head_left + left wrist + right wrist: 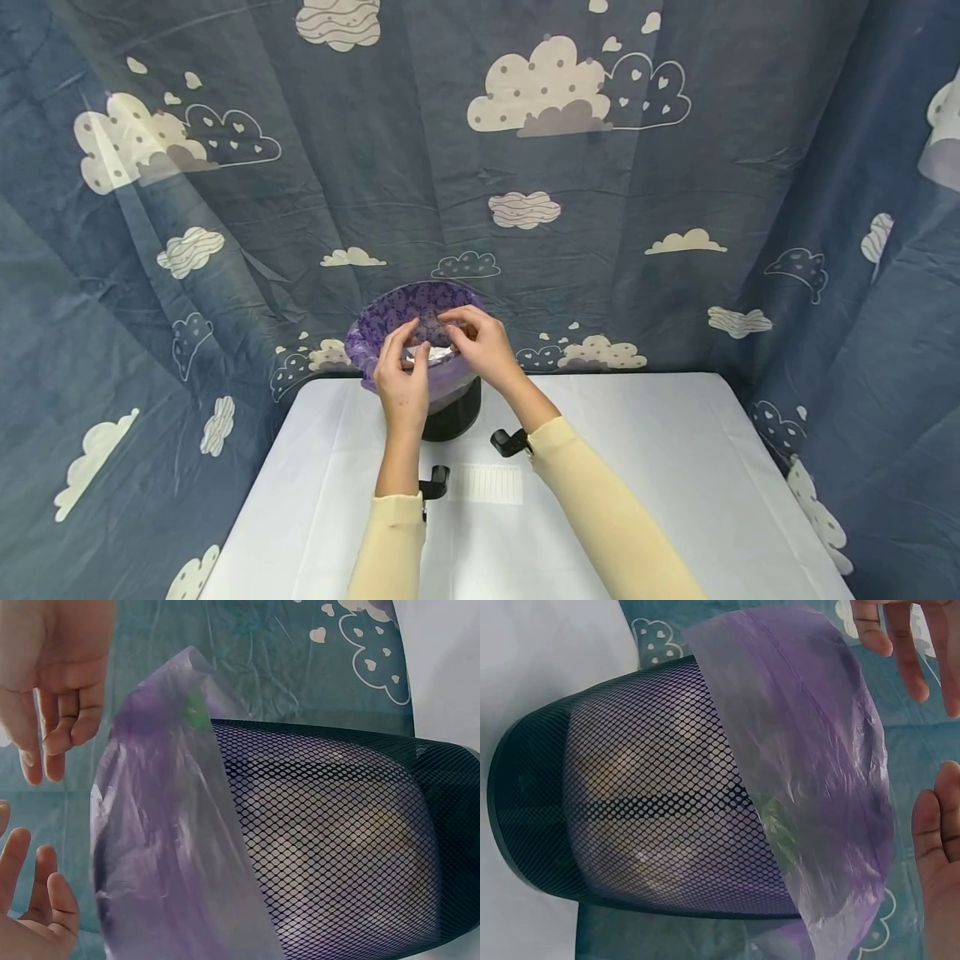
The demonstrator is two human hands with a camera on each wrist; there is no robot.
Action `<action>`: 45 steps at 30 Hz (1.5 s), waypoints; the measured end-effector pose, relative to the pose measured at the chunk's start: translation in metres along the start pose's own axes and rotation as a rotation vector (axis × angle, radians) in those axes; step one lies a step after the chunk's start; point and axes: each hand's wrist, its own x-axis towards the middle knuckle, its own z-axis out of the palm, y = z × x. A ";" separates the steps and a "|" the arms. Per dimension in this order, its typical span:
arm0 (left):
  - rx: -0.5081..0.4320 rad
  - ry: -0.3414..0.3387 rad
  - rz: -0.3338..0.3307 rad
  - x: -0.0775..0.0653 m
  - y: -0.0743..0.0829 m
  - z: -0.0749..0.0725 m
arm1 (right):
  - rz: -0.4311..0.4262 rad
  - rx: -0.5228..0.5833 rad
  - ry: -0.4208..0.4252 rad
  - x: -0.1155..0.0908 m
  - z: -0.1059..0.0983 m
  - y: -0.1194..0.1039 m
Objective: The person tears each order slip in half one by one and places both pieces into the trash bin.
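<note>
A black mesh trash bin [452, 417] stands near the back of the white table, lined with a purple plastic bag [367, 333] folded over its rim. Crumpled whitish contents [440, 353] show inside the mouth. Over the near left of the opening is my left hand [403, 387], fingers bent loosely with nothing between them. My right hand [487, 346] hovers over the right side, its fingers pointing toward the left hand. Both wrist views show the hands above the bag's rim, apart from it. Through the mesh [322, 840], pale and yellowish contents appear blurred.
On the white table [637, 483], a pale ribbed rectangle [487, 485] lies in front of the bin. Blue-grey curtain cloth [420, 167] with cloud prints hangs behind the table and along both sides. Black wrist cameras [510, 442] stick out from both forearms.
</note>
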 end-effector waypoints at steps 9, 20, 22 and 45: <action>-0.023 -0.033 0.080 -0.014 0.017 -0.006 | 0.021 0.017 0.045 -0.020 -0.020 -0.001; -0.041 -0.115 0.122 -0.052 0.016 -0.013 | 0.061 0.050 0.100 -0.070 -0.041 0.004; -0.035 -0.125 0.108 -0.059 0.013 -0.013 | 0.073 0.046 0.103 -0.079 -0.042 0.005; 0.041 -0.218 0.004 -0.119 -0.028 -0.016 | 0.329 0.031 0.133 -0.176 -0.028 0.046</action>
